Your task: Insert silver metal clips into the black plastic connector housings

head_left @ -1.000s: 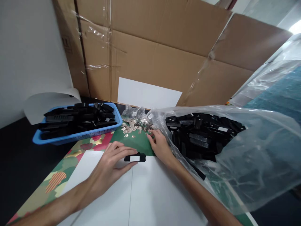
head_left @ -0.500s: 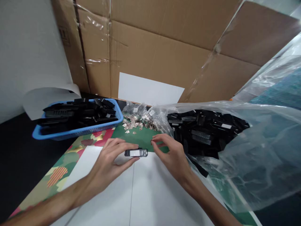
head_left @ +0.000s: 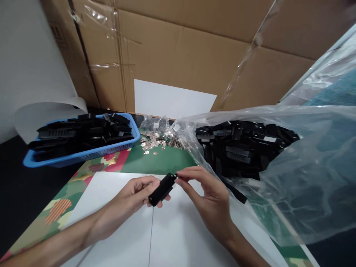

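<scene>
My left hand (head_left: 137, 193) is closed around a black plastic case (head_left: 161, 190), long and narrow, with its thumb on top and fingers beneath. The case is tilted, its far end toward the right. At that far end, my right hand (head_left: 208, 193) pinches thumb and forefinger together; whatever lies between the fingertips is too small to make out. Both hands are above white sheets (head_left: 119, 222). Beyond them, small shiny metal pieces (head_left: 158, 140) are heaped on the green mat surface (head_left: 161, 160).
A blue basket (head_left: 83, 157) piled with black plastic parts stands at the left. To the right, a clear plastic bag (head_left: 300, 185) lies open around many similar black parts (head_left: 239, 152). Behind rises a cardboard wall (head_left: 183, 52) with white paper (head_left: 172, 98) against it.
The black case has been turned from lying level, label showing, to a slant with its dark side up. My right hand's fingertips have come to its far end. The view has shifted slightly.
</scene>
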Demonstrator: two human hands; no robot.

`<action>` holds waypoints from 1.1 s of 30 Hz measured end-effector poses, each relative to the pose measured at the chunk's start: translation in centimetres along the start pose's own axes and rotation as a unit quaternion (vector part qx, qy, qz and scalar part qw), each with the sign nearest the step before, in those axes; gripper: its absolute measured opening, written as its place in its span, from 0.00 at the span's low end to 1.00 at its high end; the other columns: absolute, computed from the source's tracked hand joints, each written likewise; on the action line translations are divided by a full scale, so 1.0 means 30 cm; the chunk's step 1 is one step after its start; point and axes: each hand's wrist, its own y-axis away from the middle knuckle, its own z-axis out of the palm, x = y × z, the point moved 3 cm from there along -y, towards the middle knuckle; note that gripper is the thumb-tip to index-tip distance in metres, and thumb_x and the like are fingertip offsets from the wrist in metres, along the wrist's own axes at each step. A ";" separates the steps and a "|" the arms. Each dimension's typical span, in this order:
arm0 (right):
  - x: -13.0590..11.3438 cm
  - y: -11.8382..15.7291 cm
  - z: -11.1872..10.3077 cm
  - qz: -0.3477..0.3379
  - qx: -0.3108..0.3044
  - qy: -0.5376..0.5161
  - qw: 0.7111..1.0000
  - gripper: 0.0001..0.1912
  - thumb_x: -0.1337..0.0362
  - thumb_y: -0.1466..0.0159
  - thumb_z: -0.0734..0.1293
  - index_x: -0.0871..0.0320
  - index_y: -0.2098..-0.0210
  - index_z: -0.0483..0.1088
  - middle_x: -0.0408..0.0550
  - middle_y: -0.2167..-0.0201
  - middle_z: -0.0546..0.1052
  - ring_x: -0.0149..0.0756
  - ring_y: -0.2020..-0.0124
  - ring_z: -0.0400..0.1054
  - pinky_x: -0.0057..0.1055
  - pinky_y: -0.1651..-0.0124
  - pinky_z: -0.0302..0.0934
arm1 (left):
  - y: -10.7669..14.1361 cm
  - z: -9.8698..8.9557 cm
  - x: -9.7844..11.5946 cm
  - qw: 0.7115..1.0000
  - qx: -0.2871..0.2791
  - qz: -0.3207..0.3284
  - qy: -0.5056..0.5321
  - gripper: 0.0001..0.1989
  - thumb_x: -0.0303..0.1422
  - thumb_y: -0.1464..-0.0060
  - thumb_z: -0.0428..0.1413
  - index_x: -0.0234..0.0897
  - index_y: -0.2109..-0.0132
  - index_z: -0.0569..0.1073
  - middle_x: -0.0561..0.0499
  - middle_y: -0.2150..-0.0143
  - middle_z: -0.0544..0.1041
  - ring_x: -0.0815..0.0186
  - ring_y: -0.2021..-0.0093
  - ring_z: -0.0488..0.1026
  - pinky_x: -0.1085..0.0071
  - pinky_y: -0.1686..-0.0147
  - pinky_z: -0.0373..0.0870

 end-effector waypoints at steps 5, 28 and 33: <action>-0.026 0.006 0.002 -0.013 0.010 -0.008 1.000 0.10 0.74 0.34 0.74 0.55 0.55 0.79 0.43 0.60 0.81 0.30 0.62 0.76 0.29 0.56 0.72 | 0.003 0.003 0.014 1.000 0.001 -0.007 -0.014 0.23 0.53 0.34 0.55 0.38 0.55 0.80 0.49 0.61 0.80 0.65 0.63 0.64 0.70 0.59 0.61; -0.033 0.041 0.028 -0.159 0.007 0.126 0.979 0.17 0.83 0.34 0.70 0.60 0.50 0.77 0.50 0.57 0.82 0.34 0.59 0.77 0.31 0.56 0.73 | 0.014 0.019 -0.010 0.992 -0.006 -0.022 0.121 0.16 0.47 0.36 0.61 0.38 0.58 0.82 0.48 0.60 0.83 0.68 0.63 0.67 0.71 0.56 0.65; -0.006 0.034 0.020 -0.121 -0.043 0.098 0.987 0.14 0.77 0.31 0.70 0.58 0.49 0.77 0.52 0.55 0.82 0.37 0.55 0.77 0.34 0.52 0.74 | 0.012 0.006 -0.017 0.988 -0.006 -0.019 0.154 0.16 0.47 0.37 0.62 0.38 0.56 0.83 0.48 0.62 0.83 0.67 0.62 0.69 0.71 0.54 0.66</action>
